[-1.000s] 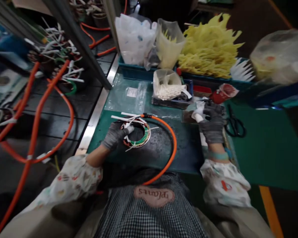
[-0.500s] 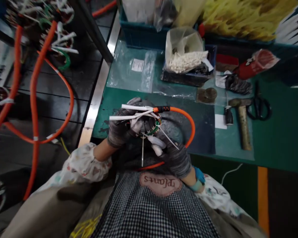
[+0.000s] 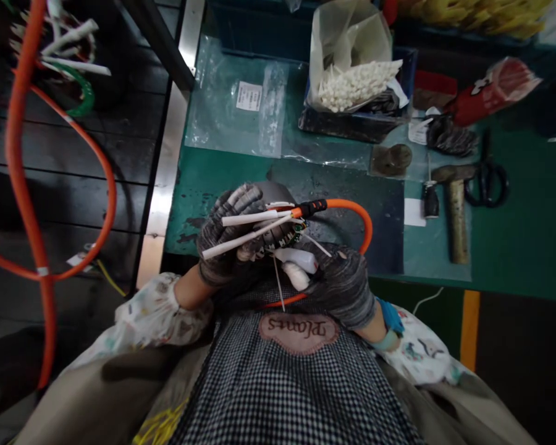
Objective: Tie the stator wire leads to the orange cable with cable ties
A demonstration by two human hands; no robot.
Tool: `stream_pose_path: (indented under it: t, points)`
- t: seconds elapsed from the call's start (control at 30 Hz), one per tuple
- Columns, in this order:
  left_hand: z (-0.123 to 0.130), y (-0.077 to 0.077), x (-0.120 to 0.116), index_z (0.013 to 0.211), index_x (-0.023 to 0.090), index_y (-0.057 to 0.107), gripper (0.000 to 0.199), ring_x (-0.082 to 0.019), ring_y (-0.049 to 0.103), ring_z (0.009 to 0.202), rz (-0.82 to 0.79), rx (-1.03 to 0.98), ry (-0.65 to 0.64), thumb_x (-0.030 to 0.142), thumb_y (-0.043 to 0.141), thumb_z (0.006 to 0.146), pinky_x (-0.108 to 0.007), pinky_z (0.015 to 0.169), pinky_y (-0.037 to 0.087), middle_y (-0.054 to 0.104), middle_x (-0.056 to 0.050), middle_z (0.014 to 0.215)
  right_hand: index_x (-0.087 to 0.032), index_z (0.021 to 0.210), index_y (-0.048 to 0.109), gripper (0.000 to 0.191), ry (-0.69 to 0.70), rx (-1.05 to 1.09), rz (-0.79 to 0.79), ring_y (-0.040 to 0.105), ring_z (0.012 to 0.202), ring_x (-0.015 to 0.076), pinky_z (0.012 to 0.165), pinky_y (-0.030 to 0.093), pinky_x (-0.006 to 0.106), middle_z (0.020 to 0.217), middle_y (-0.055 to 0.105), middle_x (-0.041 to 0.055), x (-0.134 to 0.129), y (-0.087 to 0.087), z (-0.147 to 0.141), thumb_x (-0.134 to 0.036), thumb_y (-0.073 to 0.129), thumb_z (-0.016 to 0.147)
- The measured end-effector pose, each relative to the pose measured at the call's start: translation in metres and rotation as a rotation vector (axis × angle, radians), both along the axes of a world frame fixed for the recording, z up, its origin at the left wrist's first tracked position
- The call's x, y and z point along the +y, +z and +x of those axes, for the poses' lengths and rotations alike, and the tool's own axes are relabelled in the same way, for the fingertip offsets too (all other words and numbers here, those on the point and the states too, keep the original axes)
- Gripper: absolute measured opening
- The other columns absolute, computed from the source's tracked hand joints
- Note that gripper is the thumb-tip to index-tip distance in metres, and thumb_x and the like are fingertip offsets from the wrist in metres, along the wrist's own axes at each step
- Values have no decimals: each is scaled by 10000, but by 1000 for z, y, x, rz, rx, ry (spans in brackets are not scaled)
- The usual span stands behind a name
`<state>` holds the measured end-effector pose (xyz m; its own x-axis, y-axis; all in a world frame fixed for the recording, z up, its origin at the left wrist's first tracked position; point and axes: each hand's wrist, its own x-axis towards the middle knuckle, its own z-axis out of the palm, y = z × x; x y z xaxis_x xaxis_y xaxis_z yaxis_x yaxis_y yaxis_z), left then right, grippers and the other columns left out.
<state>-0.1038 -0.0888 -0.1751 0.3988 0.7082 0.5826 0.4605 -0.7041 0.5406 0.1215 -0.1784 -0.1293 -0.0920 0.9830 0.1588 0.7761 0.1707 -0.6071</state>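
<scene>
Gripping a coil ring (image 3: 282, 236), the left hand (image 3: 227, 232) curls its fingers; beside them, whether the right hand (image 3: 345, 278) pinches is unclear.

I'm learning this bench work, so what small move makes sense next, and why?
Probably pinch the thin white strip with the right hand. The strip's lower end hangs free below the ring, close to that hand's white-covered fingertips, while the left hand holds the ring. Whether those fingertips already grip anything is hard to tell.
</scene>
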Motion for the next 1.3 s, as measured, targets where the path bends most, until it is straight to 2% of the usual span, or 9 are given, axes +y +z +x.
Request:
stream_pose_path:
  t: [0.17, 0.3, 0.4, 0.5, 0.6, 0.73, 0.9, 1.0, 1.3]
  points:
    - [10, 19, 7, 1672, 298, 461, 549, -275, 588, 1513, 69, 120, -49, 466, 384, 1154, -493, 1297, 472, 693, -84, 1520, -257, 1204, 849, 306, 25, 12, 14, 835, 996, 271, 911, 712, 407, 1156, 862, 57, 0, 4, 11, -399, 641, 1029]
    - [30, 41, 19, 1582, 239, 531, 473, -269, 629, 1471, 108, 291, -86, 403, 464, 1143, -455, 1255, 501, 710, -99, 1501, -232, 1159, 854, 281, -40, -26, 104, 835, 843, 251, 748, 707, 366, 1065, 873, 70, 5, 7, 23, -374, 647, 1031]
    - [47, 54, 32, 1507, 264, 602, 419, -284, 631, 1468, 33, 372, -137, 412, 489, 1132, -476, 1247, 507, 699, -85, 1521, -213, 1111, 863, 311, -118, -128, 156, 799, 705, 254, 635, 673, 376, 888, 858, 73, 8, 8, 31, -430, 654, 1032]
    - [62, 63, 46, 1448, 266, 667, 425, -316, 645, 1444, -84, 430, -178, 459, 478, 1120, -505, 1221, 532, 718, -88, 1485, -257, 1159, 865, 320, -77, -141, 59, 821, 798, 263, 712, 682, 400, 986, 872, 56, 10, 11, 37, -446, 629, 1054]
    - [73, 69, 59, 1293, 241, 758, 488, -321, 729, 1282, -135, 493, -153, 520, 391, 1132, -489, 1128, 587, 785, -100, 1284, -259, 1137, 864, 302, -94, -143, 89, 832, 870, 277, 738, 681, 405, 1052, 874, 55, 12, 13, 41, -435, 632, 1055]
    - [86, 70, 74, 1146, 163, 780, 695, -308, 757, 980, -200, 545, -122, 661, 295, 1118, -453, 961, 619, 775, -144, 1043, -238, 1073, 858, 259, -202, -212, 285, 786, 707, 271, 634, 635, 395, 867, 846, 69, 20, 4, 49, -434, 700, 1013]
    - [102, 70, 94, 1081, 210, 783, 639, -328, 753, 938, -384, 524, -156, 717, 394, 1081, -497, 1019, 590, 736, -103, 934, -281, 1176, 842, 297, -246, -118, 105, 817, 941, 349, 866, 677, 511, 1046, 848, 119, 33, -10, 58, -492, 741, 993]
    - [111, 73, 102, 1046, 209, 778, 587, -316, 758, 901, -397, 561, -170, 697, 454, 1079, -500, 1019, 602, 720, -81, 856, -264, 1156, 851, 324, -257, -168, 158, 818, 889, 377, 817, 681, 557, 1018, 851, 133, 34, -11, 58, -514, 731, 987]
    - [109, 79, 87, 1270, 191, 789, 496, -350, 787, 1078, -362, 668, -84, 535, 466, 1118, -499, 969, 644, 812, -147, 1207, -222, 1151, 827, 268, -479, 164, 110, 822, 879, 278, 798, 679, 420, 1016, 864, 89, 30, -23, 104, -364, 643, 1016]
